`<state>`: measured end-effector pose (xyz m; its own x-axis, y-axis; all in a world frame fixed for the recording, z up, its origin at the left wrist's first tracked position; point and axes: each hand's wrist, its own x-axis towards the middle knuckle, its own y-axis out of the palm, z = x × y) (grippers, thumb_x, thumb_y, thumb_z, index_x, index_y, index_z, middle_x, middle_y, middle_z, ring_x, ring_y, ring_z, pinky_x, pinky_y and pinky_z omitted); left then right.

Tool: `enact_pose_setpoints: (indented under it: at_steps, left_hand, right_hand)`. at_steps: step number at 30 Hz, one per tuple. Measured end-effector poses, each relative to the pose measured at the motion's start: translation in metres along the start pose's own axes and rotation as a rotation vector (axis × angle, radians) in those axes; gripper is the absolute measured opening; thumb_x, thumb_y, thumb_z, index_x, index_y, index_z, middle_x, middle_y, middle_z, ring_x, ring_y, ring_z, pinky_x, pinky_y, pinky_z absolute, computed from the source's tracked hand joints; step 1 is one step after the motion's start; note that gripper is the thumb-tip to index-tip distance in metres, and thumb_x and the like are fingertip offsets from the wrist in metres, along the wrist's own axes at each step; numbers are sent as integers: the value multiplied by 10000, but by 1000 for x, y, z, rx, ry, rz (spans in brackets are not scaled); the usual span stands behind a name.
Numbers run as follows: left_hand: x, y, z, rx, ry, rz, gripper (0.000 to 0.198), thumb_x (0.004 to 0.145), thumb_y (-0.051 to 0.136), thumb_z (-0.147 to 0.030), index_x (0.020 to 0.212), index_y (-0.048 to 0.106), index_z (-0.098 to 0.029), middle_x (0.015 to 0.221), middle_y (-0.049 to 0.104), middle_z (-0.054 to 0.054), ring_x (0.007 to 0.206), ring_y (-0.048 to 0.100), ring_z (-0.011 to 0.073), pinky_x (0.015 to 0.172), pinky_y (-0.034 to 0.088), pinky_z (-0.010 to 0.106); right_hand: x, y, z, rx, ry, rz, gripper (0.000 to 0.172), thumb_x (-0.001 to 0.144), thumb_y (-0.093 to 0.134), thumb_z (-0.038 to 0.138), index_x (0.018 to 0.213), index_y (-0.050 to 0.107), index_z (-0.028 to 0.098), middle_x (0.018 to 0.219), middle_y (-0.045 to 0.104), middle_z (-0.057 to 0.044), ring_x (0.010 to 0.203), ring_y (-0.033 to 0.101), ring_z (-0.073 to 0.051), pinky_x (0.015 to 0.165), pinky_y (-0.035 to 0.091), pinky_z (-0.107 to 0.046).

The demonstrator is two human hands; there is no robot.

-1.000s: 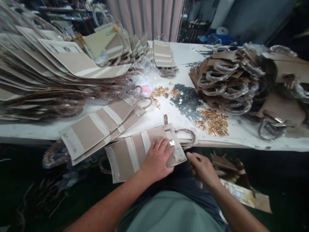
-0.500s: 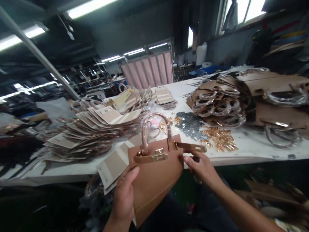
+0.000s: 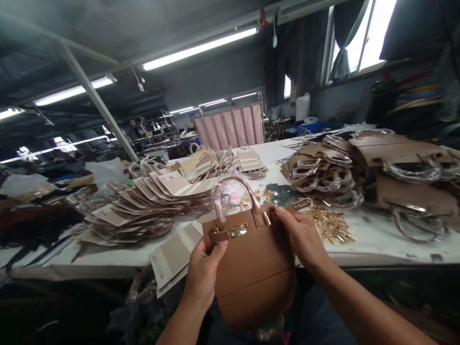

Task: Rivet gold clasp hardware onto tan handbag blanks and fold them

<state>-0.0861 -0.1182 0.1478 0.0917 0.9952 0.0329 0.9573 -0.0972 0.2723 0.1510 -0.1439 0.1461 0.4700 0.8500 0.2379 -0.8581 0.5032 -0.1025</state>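
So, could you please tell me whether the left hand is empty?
No, the left hand grips the brown panel by its left edge.

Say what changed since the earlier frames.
The brown leather-like bag panel rose off the white table, flipped to show its brown face. The left hand, earlier flat on its beige back, grips its left edge; the right hand has taken its upper right corner. The small gold metal pieces stayed put.

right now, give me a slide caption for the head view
Left hand and right hand hold a brown handbag panel with plastic-wrapped handle at a white worktable bearing gold metal fittings.
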Motion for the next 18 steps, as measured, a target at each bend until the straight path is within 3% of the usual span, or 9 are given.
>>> enact_pose_setpoints:
  at_steps: [5, 7, 9, 11, 13, 15, 18]
  left_hand:
    - [17, 2, 27, -100, -61, 104, 648, 764, 900, -446, 1331, 699, -207, 1203, 784, 110, 1196, 710, 339, 1084, 532, 466]
    - [24, -7, 37, -111, -94, 217, 670, 756, 878, -508, 1332, 701, -215, 1225, 775, 128, 1210, 701, 365, 1109, 510, 509]
    - [30, -20, 44, -142, -118, 362, 757, 709, 838, -685, 1289, 726, -211, 1227, 770, 153, 1232, 683, 405, 1128, 481, 561]
    - [38, -35, 47, -211, -159, 464, 949, 633, 711, -921, 1246, 751, -198, 1206, 771, 179, 1246, 666, 436, 1127, 463, 594]
    - [47, -46, 45, -280, -254, 479, 1077, 642, 511, -1047, 1218, 768, -174, 1165, 776, 199, 1223, 676, 439, 1103, 470, 605]
    - [56, -51, 42, -304, -353, 449, 1060, 733, 401, -1034, 1178, 785, -152, 1118, 782, 210, 1156, 708, 418, 1068, 493, 595]
    - [65, -49, 36, -224, -424, 497, 928, 802, 484, -944, 1137, 798, -137, 1123, 778, 218, 1109, 721, 405, 1044, 504, 583]
  right_hand:
    - [10, 1, -26, 101, 138, 1, 633, 845, 664, 703, 514, 372, 251, 512, 296, 41, 531, 273, -137, 509, 214, -318]
    - [15, 3, -35, 141, 161, 14, 586, 839, 667, 694, 530, 460, 242, 498, 348, 37, 521, 303, -142, 495, 228, -309]
    - [19, 4, -42, 184, 172, 58, 538, 844, 667, 676, 575, 545, 227, 503, 412, 31, 523, 339, -145, 492, 250, -297]
    - [21, 4, -44, 247, 205, 136, 509, 851, 684, 648, 609, 583, 212, 521, 451, 31, 527, 355, -139, 500, 262, -284]
    - [20, 4, -43, 300, 252, 245, 498, 862, 703, 624, 625, 603, 197, 532, 469, 33, 524, 358, -127, 503, 258, -274]
    - [18, 4, -39, 308, 286, 359, 501, 873, 710, 616, 635, 622, 184, 530, 474, 34, 513, 358, -118, 496, 239, -267]
    - [13, 9, -34, 263, 324, 488, 524, 875, 702, 631, 622, 619, 179, 510, 476, 36, 478, 354, -109, 481, 220, -263]
